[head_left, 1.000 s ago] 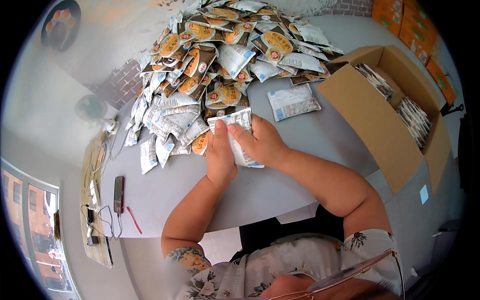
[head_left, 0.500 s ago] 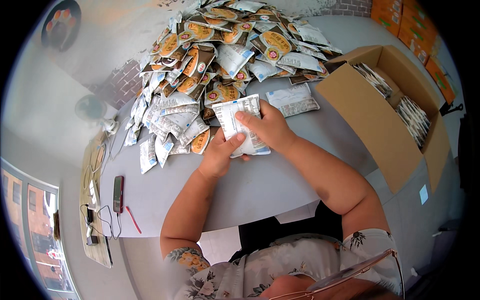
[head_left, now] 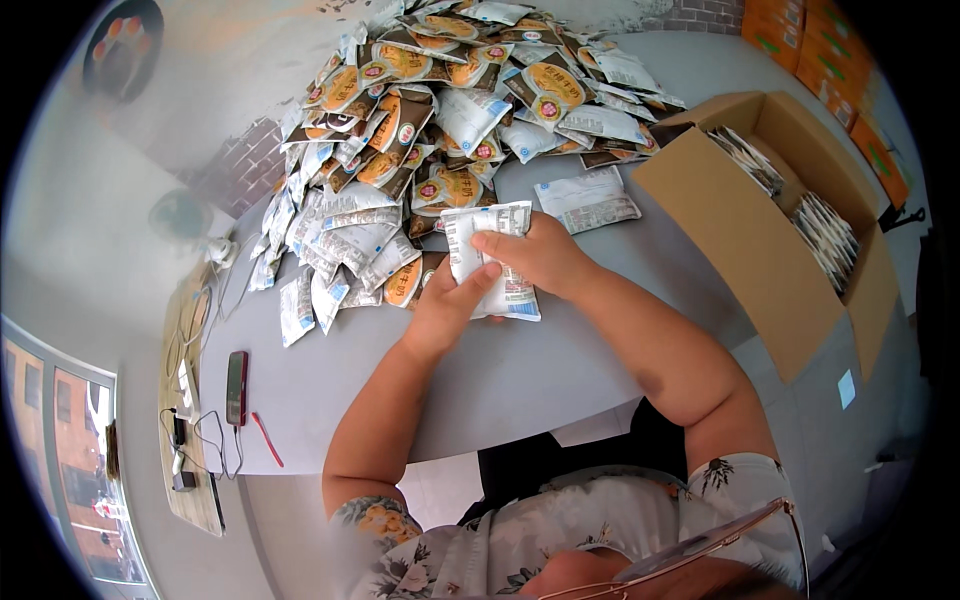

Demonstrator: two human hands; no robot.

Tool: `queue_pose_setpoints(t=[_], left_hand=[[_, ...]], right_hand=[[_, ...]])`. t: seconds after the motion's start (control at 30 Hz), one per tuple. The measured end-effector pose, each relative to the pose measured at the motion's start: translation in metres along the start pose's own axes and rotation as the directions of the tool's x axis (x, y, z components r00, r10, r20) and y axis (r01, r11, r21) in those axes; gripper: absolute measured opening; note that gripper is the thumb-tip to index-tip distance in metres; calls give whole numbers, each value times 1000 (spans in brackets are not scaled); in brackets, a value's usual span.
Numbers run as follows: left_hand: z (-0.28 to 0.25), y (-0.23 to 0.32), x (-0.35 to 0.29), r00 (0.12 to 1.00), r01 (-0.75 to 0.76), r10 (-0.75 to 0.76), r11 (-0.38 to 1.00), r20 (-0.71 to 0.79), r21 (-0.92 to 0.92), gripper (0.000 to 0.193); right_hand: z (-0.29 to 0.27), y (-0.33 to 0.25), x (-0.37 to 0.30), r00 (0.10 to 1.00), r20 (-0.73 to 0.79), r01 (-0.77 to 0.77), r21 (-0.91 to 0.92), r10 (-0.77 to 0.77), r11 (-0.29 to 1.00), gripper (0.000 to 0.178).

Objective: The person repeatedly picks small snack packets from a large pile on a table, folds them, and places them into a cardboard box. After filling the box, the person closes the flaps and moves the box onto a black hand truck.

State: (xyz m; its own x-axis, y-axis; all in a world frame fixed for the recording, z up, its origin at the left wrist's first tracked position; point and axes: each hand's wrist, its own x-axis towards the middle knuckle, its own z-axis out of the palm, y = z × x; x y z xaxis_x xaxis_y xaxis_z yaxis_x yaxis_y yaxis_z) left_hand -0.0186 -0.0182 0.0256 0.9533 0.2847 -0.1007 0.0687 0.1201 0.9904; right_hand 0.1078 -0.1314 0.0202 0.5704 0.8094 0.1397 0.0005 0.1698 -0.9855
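Between my two hands is a white food pouch with printed panels, held above the near part of the table. My left hand grips its lower left side, thumb across the face. From the upper right my right hand holds it, its thumb pressed on the middle and its other fingers hidden behind. Another white pouch lies flat just beyond my right hand. Behind them rises a big heap of pouches, some white side up, others showing brown and orange fronts.
An open cardboard box at the right holds upright rows of pouches. On the grey table at left lie a phone on a cable and a red strip. Orange cartons stand at far right.
The pouch in my hands has shifted slightly right and toward me, and turned a little more upright. Both hands keep their grip. The heap and box look the same.
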Motion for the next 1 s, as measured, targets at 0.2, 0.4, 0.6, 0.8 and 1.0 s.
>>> queue_pose_setpoints(t=[0.2,0.4,0.6,0.8,1.0], left_hand=[[-15,4,3,994,65,-45,979,104,-193,41],[-6,-9,6,994,4,-9,999,-109,-51,49],[-6,-9,3,977,-167,192,961,-96,222,48],[-10,-3,4,999,23,-17,988,38,-156,46],[-11,5,-1,974,160,-141,982,179,-98,50]], right_hand=[[-7,1,4,986,72,-161,191,150,968,47],[-3,5,0,994,77,-79,2,78,997,42],[5,-7,-7,999,15,47,-240,-45,970,35],[2,3,-6,1000,0,22,-74,-22,997,35],[-1,1,-3,998,38,53,121,-58,991,30]])
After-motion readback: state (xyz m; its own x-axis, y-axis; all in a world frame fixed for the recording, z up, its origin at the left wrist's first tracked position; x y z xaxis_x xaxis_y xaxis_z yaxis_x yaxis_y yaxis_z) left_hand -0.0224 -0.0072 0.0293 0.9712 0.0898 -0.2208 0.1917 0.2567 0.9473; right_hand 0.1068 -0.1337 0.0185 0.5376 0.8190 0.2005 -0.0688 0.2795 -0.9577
